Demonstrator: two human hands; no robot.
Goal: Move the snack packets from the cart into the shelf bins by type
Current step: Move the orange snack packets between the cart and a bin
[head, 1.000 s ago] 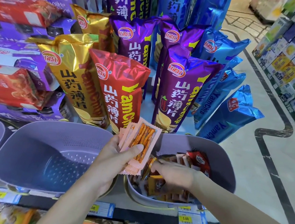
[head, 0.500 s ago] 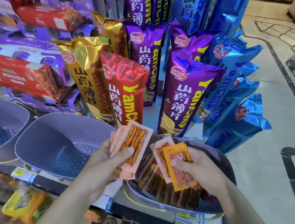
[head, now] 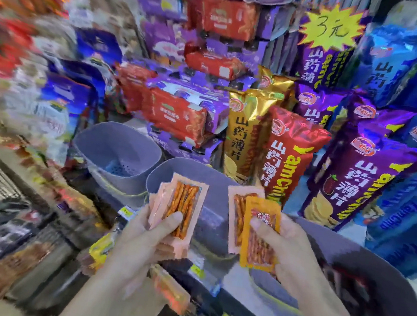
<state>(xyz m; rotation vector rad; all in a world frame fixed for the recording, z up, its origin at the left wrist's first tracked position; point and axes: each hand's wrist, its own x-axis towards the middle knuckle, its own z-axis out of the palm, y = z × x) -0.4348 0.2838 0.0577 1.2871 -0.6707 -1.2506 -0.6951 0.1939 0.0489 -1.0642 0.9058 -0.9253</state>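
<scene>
Your left hand held a small stack of pink packets, with the thumb pressed across the front and the fingers curled behind. Your right hand pinched two more: an orange packet in front, overlapping a single pink packet. Both handfuls were upright and apart from each other, in front of the middle grey bin. A second grey bin stood just left of it. The right-hand bin lay under your right wrist, and its contents were too blurred to tell. Behind the bins stood tall yam chip bags in gold, red and purple, below a yellow star price sign.
</scene>
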